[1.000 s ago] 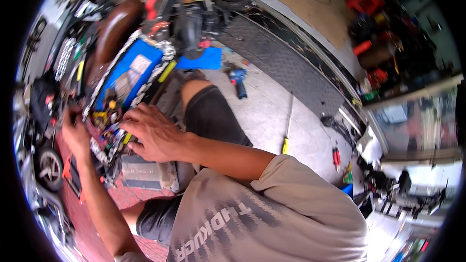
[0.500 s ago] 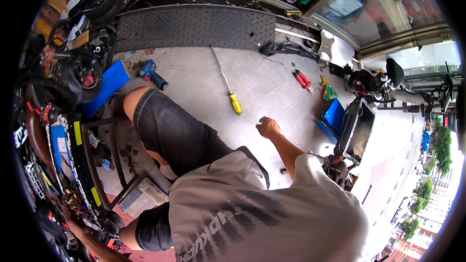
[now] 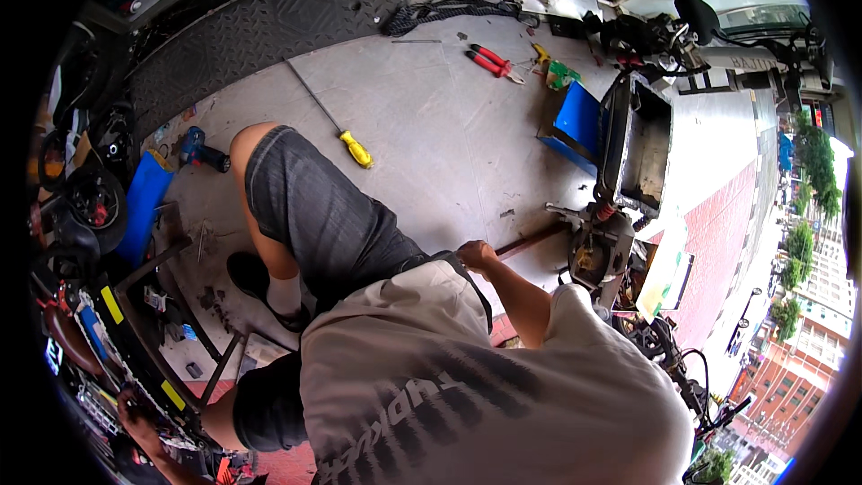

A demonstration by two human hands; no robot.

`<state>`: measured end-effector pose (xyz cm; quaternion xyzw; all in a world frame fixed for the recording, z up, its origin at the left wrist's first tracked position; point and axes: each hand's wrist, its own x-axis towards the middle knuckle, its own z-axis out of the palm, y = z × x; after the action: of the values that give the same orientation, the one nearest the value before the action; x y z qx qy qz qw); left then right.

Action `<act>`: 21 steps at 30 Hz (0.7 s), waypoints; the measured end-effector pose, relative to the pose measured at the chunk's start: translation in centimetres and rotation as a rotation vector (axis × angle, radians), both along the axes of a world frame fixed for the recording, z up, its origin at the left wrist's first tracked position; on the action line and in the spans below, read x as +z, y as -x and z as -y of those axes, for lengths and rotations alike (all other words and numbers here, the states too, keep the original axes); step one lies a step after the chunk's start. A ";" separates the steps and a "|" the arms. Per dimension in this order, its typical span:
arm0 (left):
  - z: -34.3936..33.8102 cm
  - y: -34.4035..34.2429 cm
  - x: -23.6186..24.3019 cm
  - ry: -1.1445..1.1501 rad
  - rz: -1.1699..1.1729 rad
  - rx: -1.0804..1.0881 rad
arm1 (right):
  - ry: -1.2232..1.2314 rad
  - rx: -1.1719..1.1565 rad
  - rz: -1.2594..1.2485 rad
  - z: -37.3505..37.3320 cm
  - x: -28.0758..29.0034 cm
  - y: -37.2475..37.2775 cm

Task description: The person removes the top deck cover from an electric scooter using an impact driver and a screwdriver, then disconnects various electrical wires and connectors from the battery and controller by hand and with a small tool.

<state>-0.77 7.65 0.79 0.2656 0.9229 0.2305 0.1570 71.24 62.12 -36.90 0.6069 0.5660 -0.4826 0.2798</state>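
Beside long, black, yellow-patched casing (image 3: 142,348), left hand (image 3: 135,415) unclear in grip, right hand (image 3: 476,254) curled

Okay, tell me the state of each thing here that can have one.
Long metal screwdriver with yellow handle, lying on the pale floor
Red-handled metal pliers, lying there
Blue-and-black cordless drill, lying there
Dark rectangular metal box, open
Left grip, at the long black casing with yellow strips, hold unclear
Right grip, curled, contents unclear
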 end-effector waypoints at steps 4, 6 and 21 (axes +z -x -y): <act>-5.4 -1.6 1.0 0.029 -0.035 -0.058 | -0.066 -0.048 0.070 1.6 1.2 -1.7; -4.7 0.2 1.4 -0.040 -0.153 -0.085 | 0.009 -0.110 0.087 3.0 0.4 -3.3; -1.1 -6.3 -1.2 -0.224 -0.320 0.463 | -0.114 -0.212 -0.031 -9.5 -9.7 -6.3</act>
<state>5.51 8.76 -0.40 0.0966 0.9408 0.3156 -0.0775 77.52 71.66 -46.58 0.6707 0.5296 -0.4858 0.1835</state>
